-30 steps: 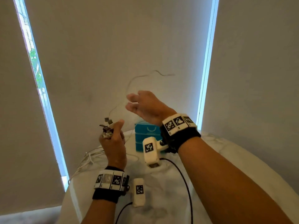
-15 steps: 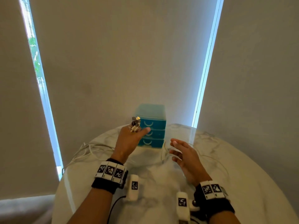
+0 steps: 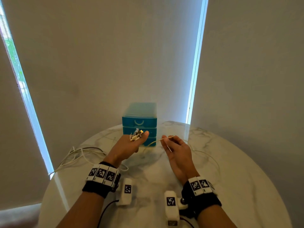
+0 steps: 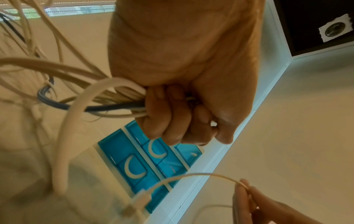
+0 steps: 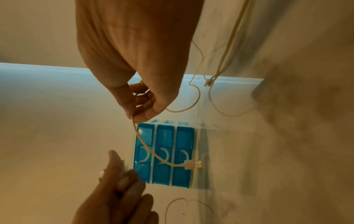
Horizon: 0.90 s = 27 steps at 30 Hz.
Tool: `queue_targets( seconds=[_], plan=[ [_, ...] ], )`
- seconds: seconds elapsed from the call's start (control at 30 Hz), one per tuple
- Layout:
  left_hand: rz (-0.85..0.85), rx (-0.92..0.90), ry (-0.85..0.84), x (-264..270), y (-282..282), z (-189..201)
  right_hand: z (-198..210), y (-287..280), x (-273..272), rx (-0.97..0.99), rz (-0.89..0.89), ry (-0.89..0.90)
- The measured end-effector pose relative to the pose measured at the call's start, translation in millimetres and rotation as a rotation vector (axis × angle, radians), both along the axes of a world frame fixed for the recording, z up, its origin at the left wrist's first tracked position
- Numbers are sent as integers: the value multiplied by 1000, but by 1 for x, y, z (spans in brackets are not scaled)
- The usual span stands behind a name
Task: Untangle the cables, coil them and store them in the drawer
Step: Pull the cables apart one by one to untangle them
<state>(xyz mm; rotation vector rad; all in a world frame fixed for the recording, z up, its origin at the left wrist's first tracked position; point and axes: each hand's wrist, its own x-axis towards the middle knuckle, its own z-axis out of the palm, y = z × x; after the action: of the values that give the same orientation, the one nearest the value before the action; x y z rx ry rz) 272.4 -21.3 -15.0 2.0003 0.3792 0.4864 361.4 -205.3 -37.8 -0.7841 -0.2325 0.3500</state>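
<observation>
My left hand (image 3: 127,145) grips a bundle of cable ends, and their plugs (image 3: 136,134) stick out past the thumb. In the left wrist view the fingers (image 4: 168,115) curl round several white cables and one blue cable (image 4: 57,104). My right hand (image 3: 172,145) pinches a thin white cable (image 3: 153,143) between thumb and forefinger. That cable's USB plug (image 5: 193,165) hangs free in front of the blue three-drawer box (image 3: 139,124). All three drawers are closed.
Loose white cables (image 3: 79,155) trail over the left edge of the round marble table (image 3: 238,170). More thin cable loops (image 3: 207,155) lie on the table to the right of my right hand. Closed blinds stand behind the table.
My right hand came down from its raised position, reached forward and pinched the thin white cable. My left hand, still gripping the bundle, moved forward toward the drawer box.
</observation>
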Motion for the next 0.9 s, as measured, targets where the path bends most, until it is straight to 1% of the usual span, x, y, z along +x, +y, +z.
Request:
queue_targets(
  seconds=[0.1,0.2,0.27,0.33,0.47,0.5,0.57,0.6,0.63,0.67,0.73,0.8,0.9],
  plan=[
    [16,9,-17,2,-2,2,-2,5,-2,11,21,44],
    [48,-53,-60,2,2,0,-6,9,-2,59,38,88],
    [66,-129,-132,1,-2,3,-6,9,-3,91,63,112],
    [65,-180,-232,2,-5,5,-6,8,-7,82,102,118],
    [87,-213,-355,4,0,2,-10,16,-11,-82,195,118],
    [77,-234,-362,4,2,2,-11,17,-12,-175,214,99],
    [51,-239,-369,0,1,5,-10,14,-14,-472,226,-8],
    [35,-215,-366,-2,1,6,-9,10,-14,-618,217,-84],
    [29,-178,-354,-3,0,7,-8,7,-14,-697,182,-162],
    [25,-139,-335,-3,0,7,-5,4,-14,-718,120,-227],
    [4,-70,-303,-4,1,6,-1,0,-13,-668,-38,-311],
    [-36,-7,-257,-3,0,6,4,2,-13,-594,-158,-341],
    [-207,168,-146,-4,-4,8,6,4,-15,-566,-185,-383]
  ],
)
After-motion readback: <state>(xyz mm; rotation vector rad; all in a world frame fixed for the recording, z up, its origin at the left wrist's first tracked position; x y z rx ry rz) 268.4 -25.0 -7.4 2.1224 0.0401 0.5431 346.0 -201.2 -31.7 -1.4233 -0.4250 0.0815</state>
